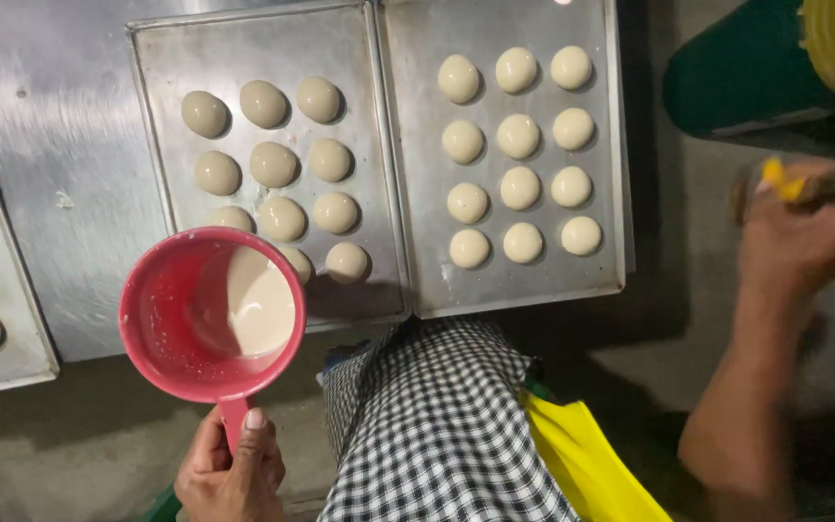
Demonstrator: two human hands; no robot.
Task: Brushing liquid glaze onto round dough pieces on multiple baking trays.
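My left hand (231, 474) grips the handle of a red plastic scoop cup (171, 324) that holds some cream-coloured liquid. The cup hangs over the near left corner of a metal baking tray (161, 145) with several round dough balls (273, 164) on it. My right hand (796, 242) is out to the right, away from the trays and blurred, with its fingers closed around something yellow (777, 177); what that thing is I cannot make out. A second metal tray (417, 280) with several paler dough balls (520, 188) lies between the two hands.
A third tray (12, 348) with dough balls pokes in at the left edge, all on a steel table (50, 145). A dark green container (746, 68) stands at the upper right. A checked cloth (437, 425) and a yellow sheet (587, 464) lie below the trays.
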